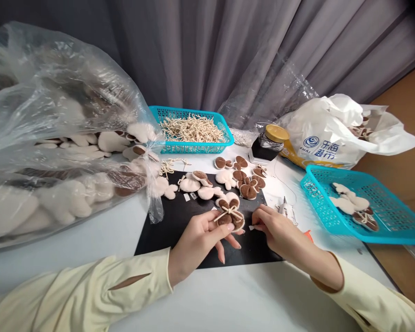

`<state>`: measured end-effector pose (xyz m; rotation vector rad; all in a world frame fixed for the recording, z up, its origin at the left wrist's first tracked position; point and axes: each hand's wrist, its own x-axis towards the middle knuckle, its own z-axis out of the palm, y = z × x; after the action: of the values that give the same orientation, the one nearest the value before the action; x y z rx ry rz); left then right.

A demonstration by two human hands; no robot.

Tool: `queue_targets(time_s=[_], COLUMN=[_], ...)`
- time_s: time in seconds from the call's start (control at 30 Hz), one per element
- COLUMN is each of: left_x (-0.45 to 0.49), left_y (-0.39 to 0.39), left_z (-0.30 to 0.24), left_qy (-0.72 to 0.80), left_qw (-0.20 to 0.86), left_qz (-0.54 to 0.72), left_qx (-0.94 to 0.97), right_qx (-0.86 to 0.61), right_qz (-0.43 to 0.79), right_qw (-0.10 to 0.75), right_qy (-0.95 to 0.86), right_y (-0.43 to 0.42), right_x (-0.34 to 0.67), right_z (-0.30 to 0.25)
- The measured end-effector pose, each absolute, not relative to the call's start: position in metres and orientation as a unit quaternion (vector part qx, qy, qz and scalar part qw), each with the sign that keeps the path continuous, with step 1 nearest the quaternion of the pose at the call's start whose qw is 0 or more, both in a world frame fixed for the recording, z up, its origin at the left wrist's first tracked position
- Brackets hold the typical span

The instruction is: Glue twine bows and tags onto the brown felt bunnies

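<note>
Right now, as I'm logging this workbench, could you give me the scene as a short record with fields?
Left hand: holds a brown-and-white plush piece with a cream bow
Right hand: pinches a small white slip over the black mat
Far side: blue basket of loose cream bows
Left side: clear plastic bag of plush pieces
Right side: second blue basket, a few plush pieces inside
Beyond it: white printed bag

Black mat point(169, 233) on white table point(242, 299)
</note>
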<state>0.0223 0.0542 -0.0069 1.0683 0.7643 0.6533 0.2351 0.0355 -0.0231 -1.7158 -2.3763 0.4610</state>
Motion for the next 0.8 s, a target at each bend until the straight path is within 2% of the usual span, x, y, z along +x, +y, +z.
queue_targets(time_s=[0.37, 0.8], left_x=[0.024, 0.024], left_y=[0.056, 0.058], left_z=[-0.006, -0.008], left_qy=[0.340, 0.346], left_qw=[0.776, 0.769], left_qz=[0.282, 0.287], left_qx=[0.450, 0.453], right_qx=[-0.579, -0.537], right_qz=[0.107, 0.037], right_qw=[0.140, 0.083], right_qy=[-0.796, -0.839], right_y=[0.024, 0.026], right_x=[0.240, 0.218], right_z=[-0.024, -0.017])
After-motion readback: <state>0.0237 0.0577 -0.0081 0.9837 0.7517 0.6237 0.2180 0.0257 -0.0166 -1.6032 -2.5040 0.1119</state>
